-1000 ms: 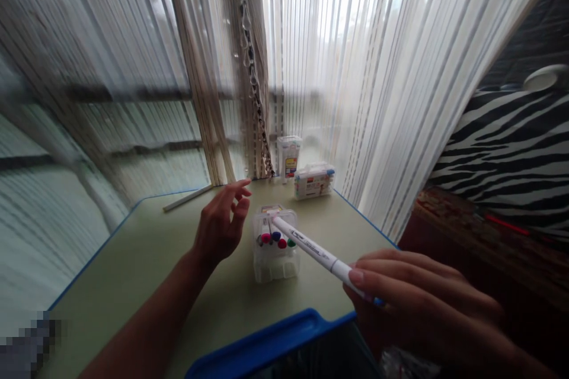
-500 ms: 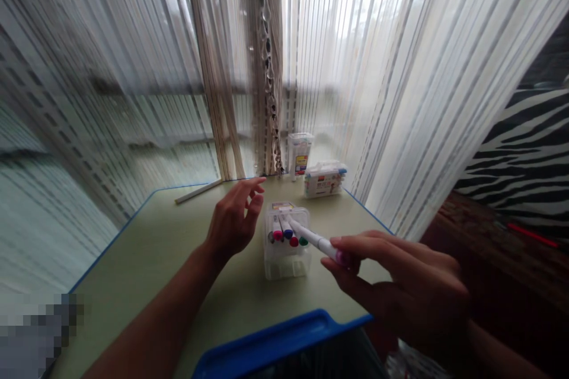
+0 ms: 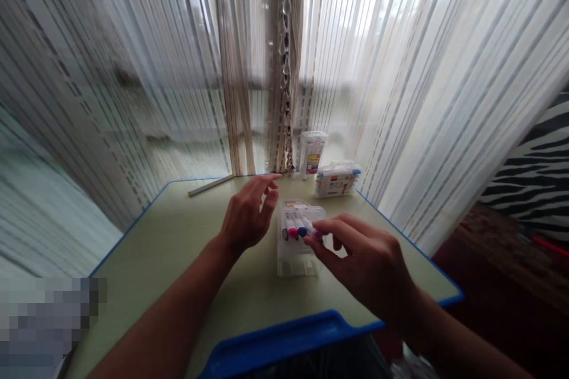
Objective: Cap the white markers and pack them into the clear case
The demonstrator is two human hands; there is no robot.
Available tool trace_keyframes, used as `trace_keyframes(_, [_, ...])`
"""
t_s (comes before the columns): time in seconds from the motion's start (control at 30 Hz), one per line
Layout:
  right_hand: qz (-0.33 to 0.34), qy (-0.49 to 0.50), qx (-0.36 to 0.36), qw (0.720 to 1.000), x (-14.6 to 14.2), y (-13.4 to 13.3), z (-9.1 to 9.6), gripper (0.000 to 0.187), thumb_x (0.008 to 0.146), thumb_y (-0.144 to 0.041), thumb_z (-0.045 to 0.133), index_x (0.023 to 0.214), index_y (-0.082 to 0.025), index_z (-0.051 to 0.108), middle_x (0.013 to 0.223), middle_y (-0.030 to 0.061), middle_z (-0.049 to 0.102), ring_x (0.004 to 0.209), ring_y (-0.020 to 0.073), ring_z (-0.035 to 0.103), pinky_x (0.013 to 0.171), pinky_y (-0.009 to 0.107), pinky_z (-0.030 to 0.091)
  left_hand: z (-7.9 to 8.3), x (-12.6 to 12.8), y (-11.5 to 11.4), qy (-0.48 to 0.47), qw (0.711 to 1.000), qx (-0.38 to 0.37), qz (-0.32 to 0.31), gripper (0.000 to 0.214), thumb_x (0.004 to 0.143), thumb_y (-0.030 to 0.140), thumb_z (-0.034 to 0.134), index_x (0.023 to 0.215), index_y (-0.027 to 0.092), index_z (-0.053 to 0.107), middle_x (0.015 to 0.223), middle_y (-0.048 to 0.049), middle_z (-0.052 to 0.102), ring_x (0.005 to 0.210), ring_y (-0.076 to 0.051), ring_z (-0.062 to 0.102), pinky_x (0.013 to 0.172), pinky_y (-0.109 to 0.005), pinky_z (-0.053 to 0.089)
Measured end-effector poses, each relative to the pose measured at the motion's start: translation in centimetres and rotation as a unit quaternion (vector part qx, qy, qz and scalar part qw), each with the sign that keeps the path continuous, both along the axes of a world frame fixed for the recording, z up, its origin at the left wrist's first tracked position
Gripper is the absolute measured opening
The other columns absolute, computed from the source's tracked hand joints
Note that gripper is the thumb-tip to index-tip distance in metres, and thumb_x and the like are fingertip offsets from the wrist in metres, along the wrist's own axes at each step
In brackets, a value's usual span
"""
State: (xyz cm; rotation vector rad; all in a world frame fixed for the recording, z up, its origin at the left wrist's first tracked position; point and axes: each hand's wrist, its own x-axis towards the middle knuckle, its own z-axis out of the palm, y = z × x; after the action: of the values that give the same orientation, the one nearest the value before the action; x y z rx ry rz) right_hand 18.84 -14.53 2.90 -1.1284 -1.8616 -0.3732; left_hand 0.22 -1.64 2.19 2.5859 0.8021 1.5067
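Between the thumb and fingers of my right hand [image 3: 364,254] is the end of a marker with a purple cap [image 3: 317,234]. Its barrel lies inside a clear plastic case [image 3: 299,265], partly hidden by my fingers. Several white markers share the case, one with a pink cap [image 3: 292,233] and one with a dark blue cap [image 3: 302,231]. My left hand [image 3: 249,213] hovers just left of the case, fingers extended and thumb apart, holding nothing.
Toward the back right of the pale green table [image 3: 178,249] stand an upright clear marker box [image 3: 313,154] and a wider marker case [image 3: 336,180]. A single white marker [image 3: 210,185] lies at the back left. String curtains [image 3: 186,71] hang behind the table's blue edge.
My right hand has moved left and forward, bringing the purple-capped marker down into the clear case. The left hand keeps its pose beside the case. The view has shifted slightly.
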Motion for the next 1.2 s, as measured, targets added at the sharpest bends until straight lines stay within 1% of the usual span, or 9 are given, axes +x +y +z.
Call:
trace_keyframes(0.3, [0.0,-0.004,-0.021,1.0,0.3,0.1,-0.1,0.012,0.087,-0.022,0.073,0.099,-0.017,0.074,0.08,0.0029,0.068,0.055,0.0116,0.058,0.06,0.025,0.055,-0.1,0.0,0.1,0.001,1.0,-0.003,-0.001,0.03,0.102,0.031,0.041,0.12,0.016,0.06,0.099,-0.0074,0.07,0.088,-0.019,0.065,0.083,-0.033,0.052])
trace_keyframes(0.5, [-0.007,0.025,-0.006,1.0,1.4,-0.1,1.4,0.015,0.084,-0.025,0.076,0.097,-0.016,0.075,0.076,0.0016,0.067,0.047,0.0082,0.051,0.049,0.023,0.047,-0.4,-0.2,0.6,0.005,1.0,-0.011,0.014,0.03,0.102,0.031,0.041,0.12,0.016,0.061,0.099,-0.0076,0.07,0.088,-0.019,0.066,0.082,-0.033,0.052])
trace_keyframes(0.6, [-0.02,0.069,-0.011,0.997,2.3,1.9,3.0,0.011,0.085,-0.026,0.073,0.088,-0.016,0.076,0.074,0.002,0.069,0.046,0.008,0.052,0.049,0.023,0.046,-0.6,-0.4,1.2,0.01,0.999,-0.021,0.036,0.031,0.102,0.032,0.041,0.117,0.016,0.063,0.099,-0.0076,0.07,0.088,-0.019,0.066,0.079,-0.032,0.052])
trace_keyframes(0.73, [0.009,0.17,-0.091,0.981,3.3,8.3,4.1,0.02,0.088,-0.033,0.067,0.084,-0.016,0.076,0.072,0.0031,0.073,0.051,0.0115,0.061,0.056,0.025,0.049,-1.2,-0.8,2.3,0.032,0.993,-0.042,0.101,0.03,0.099,0.033,0.044,0.107,0.016,0.067,0.098,-0.0084,0.071,0.082,-0.02,0.066,0.074,-0.032,0.052])
trace_keyframes(0.83, [0.015,0.204,-0.139,0.969,3.2,12.9,2.6,0.024,0.089,-0.034,0.063,0.082,-0.014,0.074,0.071,0.0053,0.073,0.052,0.0128,0.062,0.055,0.025,0.047,-1.6,-1.2,3.3,0.067,0.984,-0.068,0.148,0.027,0.097,0.032,0.047,0.099,0.016,0.069,0.098,-0.0093,0.073,0.082,-0.022,0.067,0.078,-0.036,0.053])
trace_keyframes(0.9, [0.009,0.211,-0.174,0.962,2.9,14.4,0.7,0.027,0.093,-0.031,0.057,0.081,-0.013,0.073,0.072,0.0061,0.073,0.051,0.0126,0.061,0.054,0.025,0.046,-1.9,-1.6,3.9,0.107,0.971,-0.098,0.191,0.026,0.095,0.03,0.048,0.096,0.017,0.07,0.1,-0.0098,0.074,0.085,-0.023,0.069,0.08,-0.037,0.054])
trace_keyframes(1.03, [0.022,0.184,-0.183,0.965,2.8,14.2,-2.9,0.018,0.088,-0.026,0.06,0.088,-0.014,0.073,0.073,0.0058,0.074,0.053,0.014,0.064,0.058,0.026,0.048,-2.6,-2.4,5.2,0.171,0.935,-0.153,0.272,0.027,0.095,0.029,0.047,0.101,0.019,0.072,0.107,-0.0101,0.075,0.093,-0.025,0.071,0.086,-0.037,0.055])
trace_keyframes(1.1, [0.014,0.168,-0.175,0.97,3.2,13.9,-3.7,0.019,0.088,-0.028,0.06,0.09,-0.015,0.074,0.074,0.0057,0.075,0.054,0.015,0.065,0.06,0.027,0.049,-3.0,-2.9,5.8,0.178,0.921,-0.172,0.301,0.029,0.094,0.028,0.047,0.103,0.018,0.073,0.109,-0.0112,0.075,0.099,-0.026,0.071,0.09,-0.038,0.054])
trace_keyframes(1.2, [-0.005,0.174,-0.177,0.969,4.0,14.1,-3.8,0.023,0.089,-0.031,0.056,0.091,-0.016,0.073,0.077,0.0071,0.076,0.055,0.017,0.067,0.059,0.028,0.049,-3.3,-3.8,6.8,0.191,0.896,-0.204,0.346,0.033,0.092,0.027,0.048,0.112,0.015,0.072,0.117,-0.0141,0.073,0.11,-0.029,0.068,0.096,-0.039,0.052])
